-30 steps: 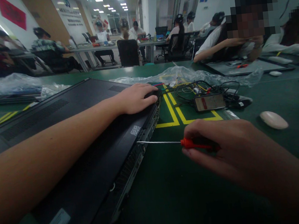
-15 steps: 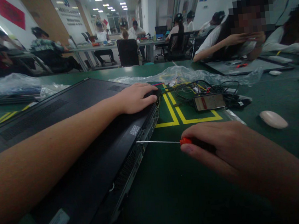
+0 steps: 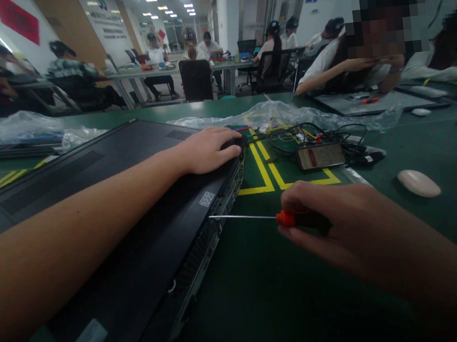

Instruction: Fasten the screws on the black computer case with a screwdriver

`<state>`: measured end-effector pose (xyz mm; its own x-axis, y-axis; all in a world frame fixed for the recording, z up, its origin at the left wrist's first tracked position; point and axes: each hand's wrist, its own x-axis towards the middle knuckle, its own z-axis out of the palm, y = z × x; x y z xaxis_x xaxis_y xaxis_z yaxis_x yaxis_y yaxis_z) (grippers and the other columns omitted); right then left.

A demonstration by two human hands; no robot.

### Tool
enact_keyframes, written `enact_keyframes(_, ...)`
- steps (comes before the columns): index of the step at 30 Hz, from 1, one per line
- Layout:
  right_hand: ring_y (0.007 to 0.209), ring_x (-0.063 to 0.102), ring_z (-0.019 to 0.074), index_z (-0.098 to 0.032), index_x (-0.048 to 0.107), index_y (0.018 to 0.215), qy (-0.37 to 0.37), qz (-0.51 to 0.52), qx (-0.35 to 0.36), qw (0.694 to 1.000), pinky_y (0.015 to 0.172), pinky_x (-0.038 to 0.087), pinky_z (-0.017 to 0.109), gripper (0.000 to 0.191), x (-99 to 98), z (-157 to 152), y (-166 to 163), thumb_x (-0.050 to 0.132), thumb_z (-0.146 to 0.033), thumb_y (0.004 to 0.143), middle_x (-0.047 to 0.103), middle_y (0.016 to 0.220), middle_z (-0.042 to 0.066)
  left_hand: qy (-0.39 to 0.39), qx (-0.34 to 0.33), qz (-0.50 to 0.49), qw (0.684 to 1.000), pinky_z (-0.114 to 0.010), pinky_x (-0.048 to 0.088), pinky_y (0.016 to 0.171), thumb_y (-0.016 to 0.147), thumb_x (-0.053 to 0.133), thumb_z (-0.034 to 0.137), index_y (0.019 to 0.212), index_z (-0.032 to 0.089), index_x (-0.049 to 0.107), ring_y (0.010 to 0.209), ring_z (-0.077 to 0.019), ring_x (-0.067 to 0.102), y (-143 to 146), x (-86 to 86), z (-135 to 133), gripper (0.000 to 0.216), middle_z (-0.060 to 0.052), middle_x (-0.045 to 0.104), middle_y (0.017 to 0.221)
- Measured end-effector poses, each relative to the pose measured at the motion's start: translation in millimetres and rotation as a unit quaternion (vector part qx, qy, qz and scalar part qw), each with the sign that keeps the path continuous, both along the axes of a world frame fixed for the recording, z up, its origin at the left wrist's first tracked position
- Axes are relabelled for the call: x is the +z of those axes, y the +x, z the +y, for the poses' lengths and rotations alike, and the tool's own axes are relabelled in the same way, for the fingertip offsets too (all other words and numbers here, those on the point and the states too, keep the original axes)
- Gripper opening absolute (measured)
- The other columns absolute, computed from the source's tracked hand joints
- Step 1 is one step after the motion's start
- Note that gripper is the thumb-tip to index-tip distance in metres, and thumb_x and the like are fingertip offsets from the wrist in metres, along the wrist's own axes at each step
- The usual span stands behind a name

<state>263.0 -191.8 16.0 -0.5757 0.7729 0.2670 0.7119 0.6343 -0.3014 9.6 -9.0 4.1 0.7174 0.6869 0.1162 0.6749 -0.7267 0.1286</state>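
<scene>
The left hand (image 3: 212, 150) lies flat, fingers spread, on the far corner of a large black metal computer case (image 3: 164, 221) resting on the dark green table (image 3: 291, 306). The right hand (image 3: 342, 224) grips a red-handled screwdriver with a thin silver shaft (image 3: 286, 218), its tip at the case's slotted, port-lined side.

Casing (image 3: 154, 238) — smooth, matt; screwdriver shaft (image 3: 241, 217) — glossy metal.
</scene>
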Motion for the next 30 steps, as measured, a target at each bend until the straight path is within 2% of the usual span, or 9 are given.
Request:
enact_keyframes(12, 0.063, 0.068, 0.0186, -0.024, 0.068, 0.097, 0.010, 0.006, 0.000, 1.000, 0.056, 0.040, 0.029, 0.016, 0.8, 0.8, -1.7, 0.069, -0.011, 0.088, 0.074, 0.078, 0.000, 0.006, 0.002, 0.007, 1.000, -0.044, 0.034, 0.137, 0.110, 0.035, 0.054, 0.162, 0.014, 0.056, 0.159, -0.0296, 0.053, 0.2, 0.1, 0.1, 0.069, -0.015, 0.060, 0.169)
enact_keyframes(30, 0.063, 0.067, 0.0193, -0.023, 0.068, 0.097, 0.005, 0.006, 0.006, 1.000, 0.055, 0.040, 0.029, 0.011, 0.1, 1.5, -0.3, 0.066, -0.016, 0.090, 0.075, 0.078, 0.001, 0.003, 0.003, 0.004, 1.000, -0.043, 0.033, 0.137, 0.110, 0.035, 0.053, 0.162, 0.012, 0.056, 0.159, -0.0291, 0.053, 0.4, -0.3, 0.4, 0.070, -0.016, 0.060, 0.169)
